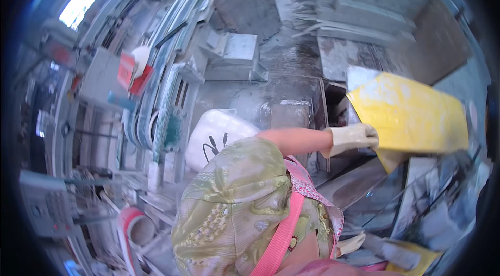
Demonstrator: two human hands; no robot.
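My left hand [360, 138], in a cream glove, reaches out to the right at the end of a bare forearm. Its fingers are closed on the near edge of a large yellow sheet [416, 114] with whitish smears. The sheet hangs bent, with one corner drooping below the hand. Low in the view, part of a cream glove on my right hand [350, 245] shows beside the apron [314, 187]. Its fingers are mostly hidden, so its grip does not show. A pale roll-like piece [401, 256] and more yellow material [424, 263] lie near it.
A white rounded container [214, 133] stands behind my left arm. Long machine rails [169, 104] run along the left, with a control box [46, 205] below them. Large boards [442, 41] lean at the upper right. Scattered pale scraps [448, 213] fill the lower right.
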